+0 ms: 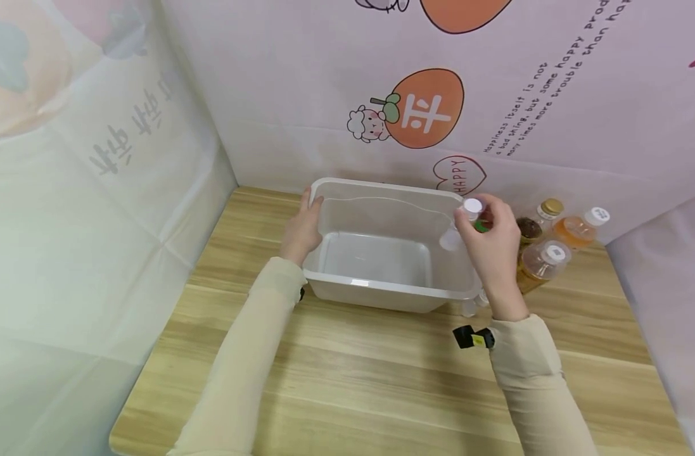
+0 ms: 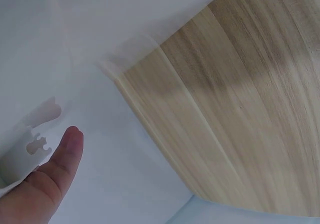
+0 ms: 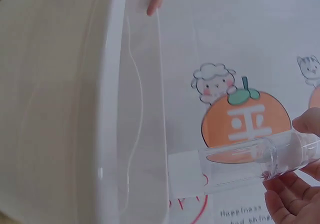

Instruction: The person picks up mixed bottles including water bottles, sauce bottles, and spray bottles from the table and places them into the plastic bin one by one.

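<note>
The left hand [image 1: 303,232] grips the bin [image 1: 393,288]; right hand [image 1: 493,244] pinches a clear bottle [image 3: 232,168] at the bin's right end.

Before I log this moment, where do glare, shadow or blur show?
Head: glare on the near rim of the translucent white plastic tub; left wrist: dim, soft shadow across the pale wood-grain tabletop; right wrist: tub's closest rim looks slightly blurred.

green item [image 1: 483,227] mostly hidden by right grip [image 1: 493,237], left sleeve [image 1: 256,348] cut off below, cap [image 1: 600,216] with print too small to read
</note>
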The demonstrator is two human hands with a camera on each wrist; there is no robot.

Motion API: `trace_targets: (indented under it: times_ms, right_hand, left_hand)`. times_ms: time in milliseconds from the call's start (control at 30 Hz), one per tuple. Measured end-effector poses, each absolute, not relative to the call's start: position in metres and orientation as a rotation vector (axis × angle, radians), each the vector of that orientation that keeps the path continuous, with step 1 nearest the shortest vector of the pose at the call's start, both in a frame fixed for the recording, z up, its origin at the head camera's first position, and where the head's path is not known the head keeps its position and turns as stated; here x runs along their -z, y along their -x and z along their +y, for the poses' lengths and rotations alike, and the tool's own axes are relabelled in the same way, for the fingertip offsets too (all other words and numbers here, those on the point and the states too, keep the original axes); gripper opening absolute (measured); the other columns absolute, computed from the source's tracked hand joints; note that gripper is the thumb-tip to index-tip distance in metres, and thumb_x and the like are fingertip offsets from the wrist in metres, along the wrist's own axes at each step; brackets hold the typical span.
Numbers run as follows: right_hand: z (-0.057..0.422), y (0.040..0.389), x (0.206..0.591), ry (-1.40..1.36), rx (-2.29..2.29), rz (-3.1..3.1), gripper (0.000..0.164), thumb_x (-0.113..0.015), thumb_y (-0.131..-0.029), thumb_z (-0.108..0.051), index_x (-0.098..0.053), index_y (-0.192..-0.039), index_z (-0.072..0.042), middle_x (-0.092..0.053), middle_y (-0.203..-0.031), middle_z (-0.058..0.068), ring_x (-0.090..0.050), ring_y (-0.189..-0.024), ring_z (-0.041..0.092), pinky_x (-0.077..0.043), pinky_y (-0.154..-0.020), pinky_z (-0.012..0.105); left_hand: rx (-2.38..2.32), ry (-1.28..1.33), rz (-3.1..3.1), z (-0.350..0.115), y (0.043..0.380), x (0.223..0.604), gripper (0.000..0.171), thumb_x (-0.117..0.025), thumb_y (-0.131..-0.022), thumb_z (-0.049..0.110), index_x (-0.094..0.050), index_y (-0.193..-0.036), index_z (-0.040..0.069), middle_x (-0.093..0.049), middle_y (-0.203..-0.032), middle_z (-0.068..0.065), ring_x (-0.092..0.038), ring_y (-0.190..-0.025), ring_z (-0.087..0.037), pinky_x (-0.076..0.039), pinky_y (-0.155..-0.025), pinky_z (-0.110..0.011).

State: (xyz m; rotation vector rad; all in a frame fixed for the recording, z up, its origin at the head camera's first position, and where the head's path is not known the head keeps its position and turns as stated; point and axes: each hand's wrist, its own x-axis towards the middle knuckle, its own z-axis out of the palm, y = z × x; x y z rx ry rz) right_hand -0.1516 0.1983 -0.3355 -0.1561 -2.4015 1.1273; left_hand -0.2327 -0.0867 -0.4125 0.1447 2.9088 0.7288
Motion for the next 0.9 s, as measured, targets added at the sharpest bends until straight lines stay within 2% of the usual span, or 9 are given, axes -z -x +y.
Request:
trace_targets:
  times_ms: [267,567,767,900]
  right_hand:
    - [0.175,0.169,0.346,0.071,-1.264,-2.505,0.039,-0.064,-0.088,-0.020,-0.057,-0.121,0.000,-0.058,-0.113,0.016,-0.053,-0.097,0.017,-0.043,-0.081,0.014]
    - [0.140,0.192,0.367,0.062,-1.377,-2.628,0.041,-0.065,-0.089,-0.022,-0.056,-0.125,-0.004,-0.060,-0.120,0.015,-0.058,-0.109,0.028,-0.055,-0.087,0.040]
    - [0.114,0.209,0.380,0.068,-1.477,-2.660,0.042,-0.066,-0.088,-0.018,-0.056,-0.126,-0.003,-0.061,-0.121,0.017,-0.060,-0.110,0.030,-0.056,-0.089,0.042]
    - [0.103,0.219,0.388,0.056,-1.432,-2.708,0.041,-0.067,-0.087,-0.020,-0.058,-0.124,-0.004,-0.063,-0.118,0.017,-0.060,-0.106,0.030,-0.055,-0.086,0.040]
  left_hand:
    - [-0.737,-0.177,2.892,-0.088,0.233,0.411,0.084,-0.060,-0.079,-0.009,-0.024,-0.151,0.012,0.001,-0.163,-0.009,-0.049,-0.060,-0.017,-0.049,-0.056,-0.026]
    - [-0.750,-0.187,2.871,-0.089,0.235,0.411,0.085,-0.060,-0.079,-0.008,-0.022,-0.152,0.014,0.001,-0.163,-0.007,-0.050,-0.060,-0.017,-0.048,-0.055,-0.025]
    - [-0.767,-0.190,2.867,-0.089,0.237,0.412,0.087,-0.059,-0.079,-0.009,-0.021,-0.153,0.014,0.002,-0.163,-0.006,-0.048,-0.058,-0.016,-0.046,-0.053,-0.024]
    - [-0.759,-0.189,2.867,-0.089,0.238,0.414,0.088,-0.059,-0.079,-0.009,-0.019,-0.153,0.015,0.004,-0.163,-0.005,-0.048,-0.058,-0.016,-0.046,-0.052,-0.024]
